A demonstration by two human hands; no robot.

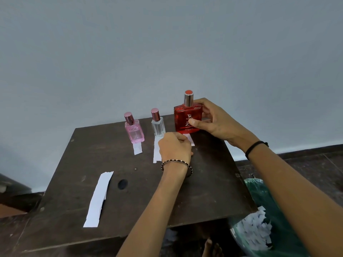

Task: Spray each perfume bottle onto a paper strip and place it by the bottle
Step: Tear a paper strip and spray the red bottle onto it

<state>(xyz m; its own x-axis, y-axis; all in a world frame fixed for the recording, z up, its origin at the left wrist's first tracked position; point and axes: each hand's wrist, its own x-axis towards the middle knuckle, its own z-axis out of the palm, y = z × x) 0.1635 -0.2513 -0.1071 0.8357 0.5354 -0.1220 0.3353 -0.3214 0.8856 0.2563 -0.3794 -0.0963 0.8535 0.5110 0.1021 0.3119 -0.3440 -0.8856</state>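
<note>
— Two bare forearms reach in from the bottom edge toward the red bottle [187, 117]. What is around it?

— A dark, scuffed wooden table [204, 182]. The red bottle is upright at its far right corner, though I cannot tell whether the base touches the wood. Behind the bottle rises a plain grey-blue wall [167, 43]. To its right and lower down are dark floor tiles [306, 164].

— And to the left of the red bottle?

— Farthest left, and much nearer the camera, lies a long strip [98, 199] of white paper. Closer to the red bottle stands a pink bottle [134, 132] with a rosy cap, and a short strip [137, 148] has one end at its base. Next to the red bottle's left side is a clear bottle [158, 127], apparently empty, with a second strip [156, 153] in front of it.

— The hands?

— The left hand [175, 147], a beaded bracelet [176, 163] at its wrist, sits just in front of the red bottle. Its fingers are curled down, pinching a third strip [191, 140] whose far end lies at the bottle's base. The right hand [213, 121], with a black band [256, 145] on its wrist, grips the red bottle, thumb across the label and fingers round the right side. Red liquid fills the bottle.

— Anything farther right?

— Down to the right of the red bottle, beside the table, sits a green bag [269, 201] holding white paper scraps [254, 229].
</note>
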